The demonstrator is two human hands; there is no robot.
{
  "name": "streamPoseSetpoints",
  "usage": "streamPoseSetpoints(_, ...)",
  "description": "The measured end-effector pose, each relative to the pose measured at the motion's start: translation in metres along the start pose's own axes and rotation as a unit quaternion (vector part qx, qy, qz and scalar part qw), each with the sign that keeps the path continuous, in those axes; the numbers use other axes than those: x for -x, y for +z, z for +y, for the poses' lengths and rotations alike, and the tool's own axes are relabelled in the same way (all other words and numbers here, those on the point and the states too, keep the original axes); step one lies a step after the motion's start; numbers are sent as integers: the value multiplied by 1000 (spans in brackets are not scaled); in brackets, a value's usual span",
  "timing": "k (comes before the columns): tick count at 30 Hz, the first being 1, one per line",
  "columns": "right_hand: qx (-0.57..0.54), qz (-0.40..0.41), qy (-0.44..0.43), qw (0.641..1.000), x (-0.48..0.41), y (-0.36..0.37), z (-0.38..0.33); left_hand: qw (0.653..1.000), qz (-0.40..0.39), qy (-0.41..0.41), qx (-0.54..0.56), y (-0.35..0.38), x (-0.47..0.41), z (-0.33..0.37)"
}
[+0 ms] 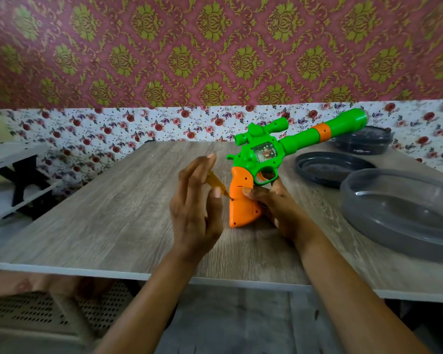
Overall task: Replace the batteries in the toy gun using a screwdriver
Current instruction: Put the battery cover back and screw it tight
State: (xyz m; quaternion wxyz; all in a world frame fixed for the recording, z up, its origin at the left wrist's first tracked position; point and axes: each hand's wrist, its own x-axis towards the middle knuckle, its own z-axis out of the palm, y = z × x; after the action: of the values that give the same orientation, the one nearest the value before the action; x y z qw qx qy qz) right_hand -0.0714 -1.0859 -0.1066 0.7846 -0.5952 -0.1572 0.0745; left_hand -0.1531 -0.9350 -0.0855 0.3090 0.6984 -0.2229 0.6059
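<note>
A green toy gun (271,149) with an orange grip (241,200) stands grip-down on the wooden table (108,215), its barrel pointing up and to the right. My right hand (279,208) clasps the grip from the right side, thumb across its front. My left hand (195,200) holds a screwdriver with a translucent yellow handle (215,181) between thumb and fingers, the other fingers stretched upward. The screwdriver's tip touches the left edge of the orange grip.
A large grey oval tray (384,226) lies at the right. Behind it sit a dark oval lid (330,167) and a dark lidded container (363,141). A white shelf unit (10,180) stands left of the table. The table's near edge runs across below my wrists.
</note>
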Motion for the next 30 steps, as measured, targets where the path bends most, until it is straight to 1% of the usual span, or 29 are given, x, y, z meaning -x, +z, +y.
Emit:
streamPoseSetpoints(5, -5, -2, -10, 1000, -1, 0, 1, 999, 28, 26, -21, -1, 0, -5)
streamPoseSetpoints(12, -11, -2, -9, 1000, -2, -1, 2, 999, -35, 29, 6, 2, 2, 1)
streamPoseSetpoints(14, -11, -1, -10, 1000, -2, -1, 3, 999, -37, 39, 7, 2, 3, 1)
streamPoseSetpoints(17, -16, -8, -9, 1000, -3, -1, 4, 998, -14, 52, -14, 2, 2, -4)
streamPoseSetpoints(21, -12, -7, -5, 1000, -5, -2, 4, 1000, 10, 29, -6, 3, 3, -6)
streamPoseSetpoints(23, -10, -7, -3, 1000, -6, -3, 5, 1000, 2, 11, 16, 4, 3, -5)
streamPoseSetpoints(26, -3, -3, 2, 1000, -7, -3, 6, 1000, -21, -10, 18, 4, 3, -2)
streamPoseSetpoints(28, 2, -3, 6, 1000, -7, -4, 5, 999, -27, -9, 19, 3, 3, -2)
streamPoseSetpoints(30, 3, -3, 6, 1000, -7, -4, 5, 1000, -20, 10, 11, 2, 2, -3)
